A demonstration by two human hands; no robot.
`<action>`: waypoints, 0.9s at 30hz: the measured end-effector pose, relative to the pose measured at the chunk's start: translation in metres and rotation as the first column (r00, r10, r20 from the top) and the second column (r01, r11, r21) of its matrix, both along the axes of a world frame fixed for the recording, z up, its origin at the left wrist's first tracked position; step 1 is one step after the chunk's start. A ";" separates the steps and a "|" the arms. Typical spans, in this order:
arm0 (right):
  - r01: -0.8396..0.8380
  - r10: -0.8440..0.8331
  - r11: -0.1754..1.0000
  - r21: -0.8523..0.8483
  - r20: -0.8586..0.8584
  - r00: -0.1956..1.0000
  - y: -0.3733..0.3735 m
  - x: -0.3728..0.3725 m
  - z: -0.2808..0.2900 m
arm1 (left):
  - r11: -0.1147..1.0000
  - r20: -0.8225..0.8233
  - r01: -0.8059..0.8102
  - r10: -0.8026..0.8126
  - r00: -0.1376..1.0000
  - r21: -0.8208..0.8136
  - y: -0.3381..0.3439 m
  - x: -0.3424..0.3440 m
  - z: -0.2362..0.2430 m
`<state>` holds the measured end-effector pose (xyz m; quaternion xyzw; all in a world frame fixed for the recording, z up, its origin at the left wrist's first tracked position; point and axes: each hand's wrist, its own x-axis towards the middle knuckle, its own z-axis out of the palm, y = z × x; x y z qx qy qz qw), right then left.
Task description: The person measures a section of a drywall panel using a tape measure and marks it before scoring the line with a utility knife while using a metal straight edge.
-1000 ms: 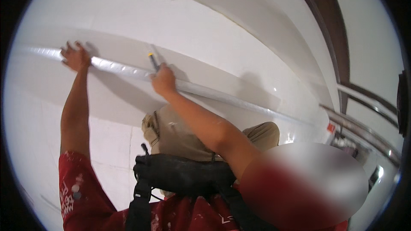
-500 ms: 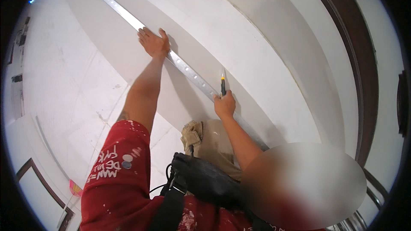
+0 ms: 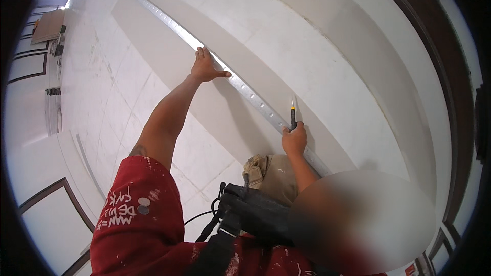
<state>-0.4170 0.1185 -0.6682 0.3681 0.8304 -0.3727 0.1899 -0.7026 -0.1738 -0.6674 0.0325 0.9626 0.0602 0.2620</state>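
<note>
A long silver metal channel (image 3: 245, 91) with a row of punched marks lies slantwise along a grey board strip (image 3: 158, 46). My left hand (image 3: 205, 67) presses on it about midway, fingers stretched forward and thumb spread along the near edge. Nearer me, my right hand (image 3: 295, 139) is closed round a utility knife (image 3: 293, 117) with a black and yellow handle. Its thin blade points away from me over the board, beside the channel's right edge. The right thumb is at the channel's edge, and the right forearm is partly hidden by a blurred patch.
White floor tiles (image 3: 120, 92) spread to the left of the board. My knee in tan trousers (image 3: 273, 174) is close to the board's near part. A black bag (image 3: 255, 207) with a strap and cables hangs at my front. Dark-framed panels (image 3: 51, 199) stand at the left rim.
The view has shifted, so the board and channel appear lower and farther right. My left hand has turned, its thumb now lying along the channel. My right hand still holds the knife.
</note>
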 end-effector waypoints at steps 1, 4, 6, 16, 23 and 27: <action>-0.013 0.013 1.000 -0.012 -0.016 1.000 0.001 -0.003 0.003 | 1.000 -0.029 0.001 0.000 1.000 0.025 0.002 0.001 -0.001; -0.089 0.072 0.992 -0.093 -0.174 0.982 -0.002 -0.036 0.007 | 0.996 -0.007 0.006 -0.006 1.000 -0.086 0.003 0.002 -0.001; -0.184 0.120 0.970 -0.159 -0.345 0.931 -0.013 -0.078 0.010 | 1.000 0.007 0.006 -0.006 1.000 -0.028 0.002 0.002 0.002; -0.715 0.666 0.699 0.007 -0.371 0.647 -0.175 -0.363 -0.010 | 1.000 -0.025 -0.022 0.022 0.999 0.010 0.007 0.004 0.007; -0.784 0.745 0.619 0.048 -0.352 0.567 -0.222 -0.407 -0.004 | 0.999 -0.026 -0.038 0.038 0.999 0.019 0.009 0.009 0.012; -0.803 0.770 0.591 0.081 -0.354 0.531 -0.228 -0.413 -0.001 | 1.000 -0.039 -0.024 0.023 0.999 -0.009 0.009 0.010 0.012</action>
